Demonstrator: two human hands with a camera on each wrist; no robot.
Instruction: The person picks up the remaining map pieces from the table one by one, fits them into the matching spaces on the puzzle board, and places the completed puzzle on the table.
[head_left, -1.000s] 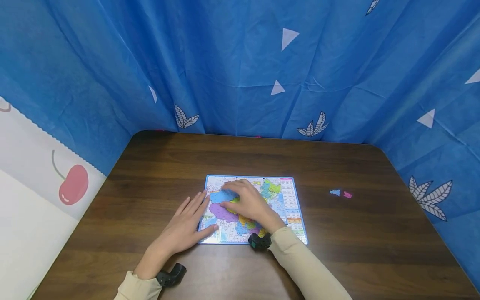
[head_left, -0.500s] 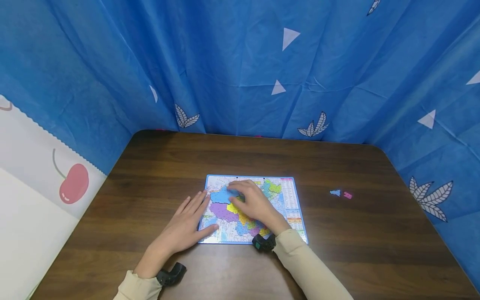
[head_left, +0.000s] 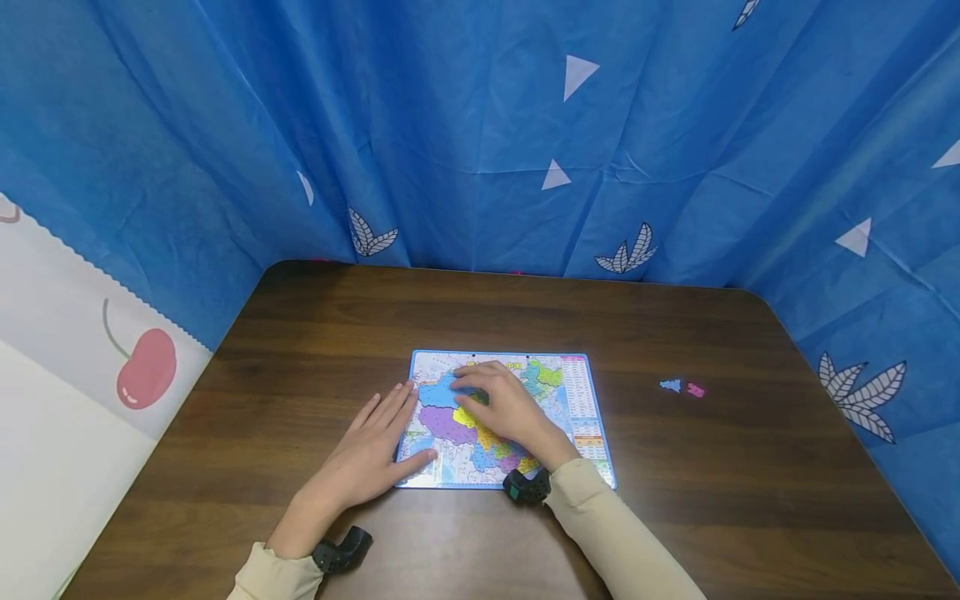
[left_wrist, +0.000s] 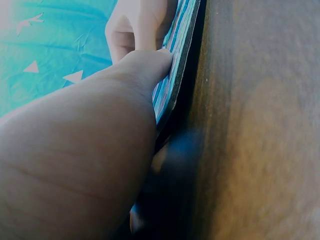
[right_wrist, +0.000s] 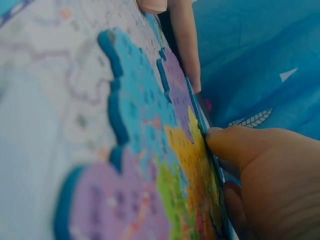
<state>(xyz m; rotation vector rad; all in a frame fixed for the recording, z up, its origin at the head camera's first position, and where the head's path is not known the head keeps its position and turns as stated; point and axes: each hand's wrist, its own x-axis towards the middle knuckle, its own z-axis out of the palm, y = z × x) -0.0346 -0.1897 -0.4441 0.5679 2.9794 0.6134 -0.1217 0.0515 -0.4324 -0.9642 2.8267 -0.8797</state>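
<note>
A map puzzle board [head_left: 588, 400] with a blue rim lies on the table. My left hand [head_left: 363, 462] rests flat over its left edge, fingers straight and thumb spread. Above the board's middle, my right hand [head_left: 506, 412] bends over the map, thumb apart from the fingers. Its fingertips are at the large blue piece [head_left: 435, 394] and its thumb is by the yellow piece [head_left: 463, 419]. Below the blue piece lies a purple piece [head_left: 446, 425]. Raised pieces show in the right wrist view, where the right thumb [right_wrist: 235, 142] comes right to their edge. The right palm hides part of the map.
On the brown wooden table [head_left: 720, 467], a small blue piece [head_left: 671, 385] and a small pink piece [head_left: 695, 389] lie to the board's right. A blue curtain [head_left: 480, 150] hangs behind the table. Each wrist wears a black camera, such as the left wrist camera [head_left: 342, 549].
My right hand has shifted slightly to the right over the board, uncovering more of the blue and yellow pieces. The left hand and the two loose pieces have stayed put.
</note>
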